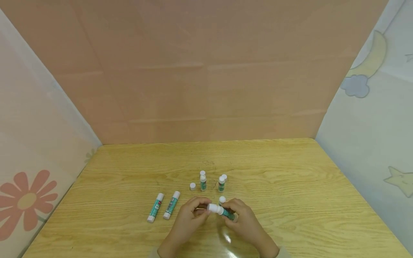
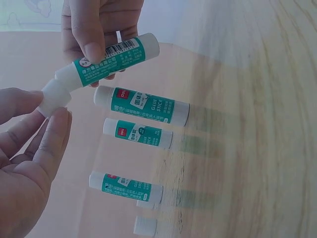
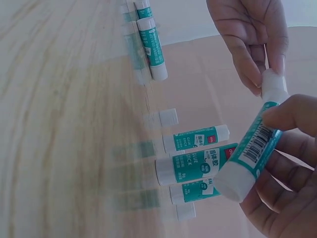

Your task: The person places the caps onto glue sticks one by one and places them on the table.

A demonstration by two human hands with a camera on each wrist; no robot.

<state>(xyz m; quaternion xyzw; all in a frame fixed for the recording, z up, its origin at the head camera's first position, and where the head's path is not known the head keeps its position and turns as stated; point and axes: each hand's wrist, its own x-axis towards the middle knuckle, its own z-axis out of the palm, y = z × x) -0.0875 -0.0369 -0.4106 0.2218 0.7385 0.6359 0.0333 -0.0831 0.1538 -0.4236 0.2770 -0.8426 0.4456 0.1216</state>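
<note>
My right hand (image 1: 242, 219) grips a green-and-white glue stick (image 3: 255, 144) around its labelled barrel, tilted above the table. The fingertips of my left hand (image 1: 191, 217) pinch its white cap (image 2: 54, 97), at the glue stick's white end. The cap sits at a slight angle to the barrel; whether it is fully off cannot be told. Just behind the hands, an upright glue stick (image 1: 222, 200) is partly hidden by them. Farther back stand two more upright uncapped glue sticks, one to the left (image 1: 203, 183) and one to the right (image 1: 221, 184).
Loose white caps lie near the standing sticks: one cap (image 1: 192, 186) at left, another cap (image 1: 202, 173) behind, a third cap (image 1: 224, 177) at right. Two capped glue sticks (image 1: 155, 208) lie side by side left of my left hand. The wooden table (image 1: 290, 179) meets walls behind and beside.
</note>
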